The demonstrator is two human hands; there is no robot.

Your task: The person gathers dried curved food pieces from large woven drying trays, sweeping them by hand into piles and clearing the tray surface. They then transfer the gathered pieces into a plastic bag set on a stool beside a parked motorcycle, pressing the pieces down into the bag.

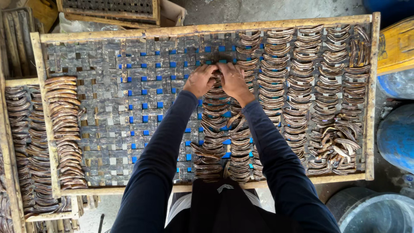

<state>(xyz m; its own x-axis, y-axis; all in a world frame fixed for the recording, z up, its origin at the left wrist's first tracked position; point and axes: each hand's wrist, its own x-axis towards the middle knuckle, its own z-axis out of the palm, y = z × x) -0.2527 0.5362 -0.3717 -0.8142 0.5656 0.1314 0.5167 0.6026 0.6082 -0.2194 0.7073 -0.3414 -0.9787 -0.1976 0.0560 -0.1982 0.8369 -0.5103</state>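
A wooden-framed tray (207, 28) with a woven grey strap bed lies in front of me. Rows of curved brown strips (302, 82) cover its right half, and one row (64, 129) runs down its left side. My left hand (200, 80) and my right hand (233, 79) meet near the tray's upper middle, at the top of a column of brown strips (213, 125). Both hands have their fingers curled onto a brown strip between them. Dark blue sleeves cover both arms.
A second tray of brown strips (21, 142) sits lower at the left. Blue drums (396, 133) and a yellow object (396, 43) stand at the right. A grey bucket (375, 213) sits at the bottom right. Another wooden frame (108, 11) lies beyond the tray.
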